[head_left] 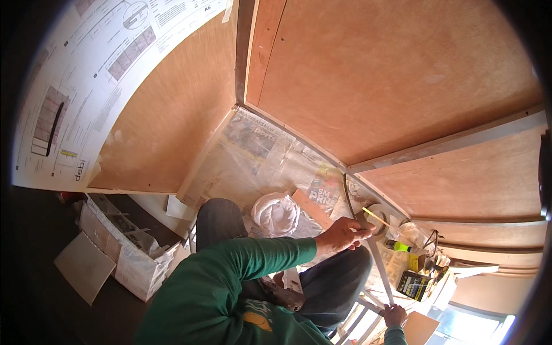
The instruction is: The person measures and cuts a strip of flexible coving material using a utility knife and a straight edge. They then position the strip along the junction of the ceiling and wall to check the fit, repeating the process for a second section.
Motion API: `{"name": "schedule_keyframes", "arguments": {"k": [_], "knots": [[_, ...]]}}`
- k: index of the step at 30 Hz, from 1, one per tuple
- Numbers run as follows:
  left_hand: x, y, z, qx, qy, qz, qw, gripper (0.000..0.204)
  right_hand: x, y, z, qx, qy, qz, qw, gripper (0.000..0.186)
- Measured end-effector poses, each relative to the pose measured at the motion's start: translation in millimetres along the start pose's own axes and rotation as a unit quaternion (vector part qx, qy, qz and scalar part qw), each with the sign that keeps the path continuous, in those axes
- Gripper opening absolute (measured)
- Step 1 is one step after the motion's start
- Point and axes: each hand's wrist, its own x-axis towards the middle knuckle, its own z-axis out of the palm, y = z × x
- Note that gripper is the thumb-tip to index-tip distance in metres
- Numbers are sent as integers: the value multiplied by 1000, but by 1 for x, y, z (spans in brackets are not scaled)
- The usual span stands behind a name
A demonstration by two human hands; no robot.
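Person crouched in a tight corner, grey strip held slantwise over the covered floor, near its right-hand edge. Left hand pinches the upper part; right hand closes on the lower end. Dark length runs from near the left hand to the foot of the big wood panel; can't tell if it's the same piece. Panels wall off two floor edges; widest room is toward the corner where they meet, newspaper lying flat there. Knees box in the near side. In the way: white bundle and wooden board mid-floor, tape roll just beside the left hand. Right edge crowded: yellow-green bottle, black box. Cluttered crate off to the left.
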Motion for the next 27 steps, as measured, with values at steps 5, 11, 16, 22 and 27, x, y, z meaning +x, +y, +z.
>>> {"name": "schedule_keyframes", "arguments": {"k": [5,11,16,22,27], "knots": [[7,0,-7,72,13,-4,997,37,0,15,17,-9,16,-31,999,42],[29,-25,-13,90,26,70,993,39,5,5,13,-10,-25,13,1000,43],[40,-17,-25,2,115,85,990,47,30,-20,17,119,156,-102,975,28],[74,76,-121,-125,377,204,895,27,109,-184,-2,618,95,-73,777,19],[64,129,-214,-124,413,200,880,22,148,-307,-53,602,139,-142,773,32]]}}
